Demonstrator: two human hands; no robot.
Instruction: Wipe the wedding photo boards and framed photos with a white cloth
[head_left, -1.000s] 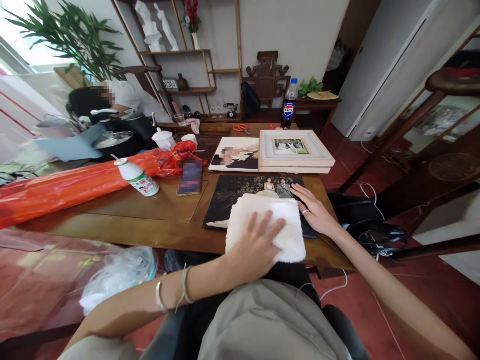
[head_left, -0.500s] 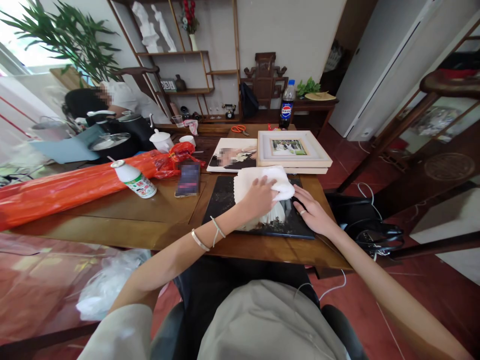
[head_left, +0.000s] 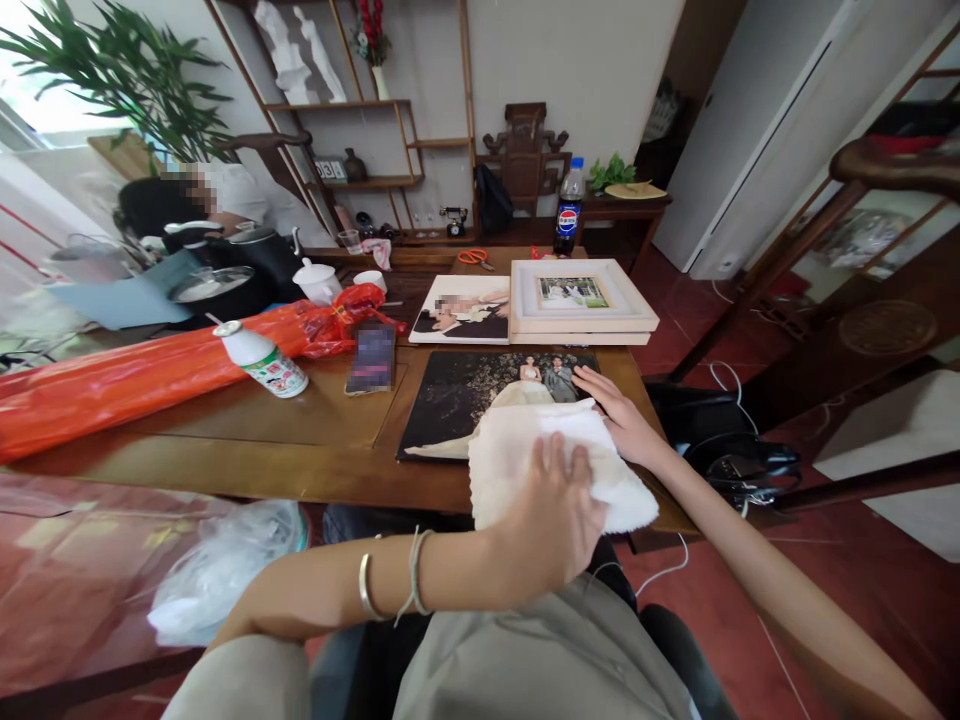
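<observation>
A dark photo print [head_left: 457, 395] of a couple lies flat at the near edge of the wooden table [head_left: 300, 450]. My left hand [head_left: 551, 520] presses flat, fingers spread, on a white cloth [head_left: 525, 450] covering the print's near right corner and hanging over the table edge. My right hand [head_left: 619, 420] rests flat on the print's right edge, fingers stretched out, partly under the cloth.
Behind the print lie another photo [head_left: 465, 310] and a white framed picture [head_left: 577, 298]. A phone [head_left: 371, 358], a white bottle [head_left: 259, 358] and a long orange plastic bag [head_left: 150, 375] lie to the left. A cola bottle [head_left: 568, 208] and orange scissors [head_left: 474, 257] stand farther back. A person sits far left.
My left hand slid the cloth up to the print's far end, then pulled it back toward me to the near right corner. My right hand stayed on the print's edge.
</observation>
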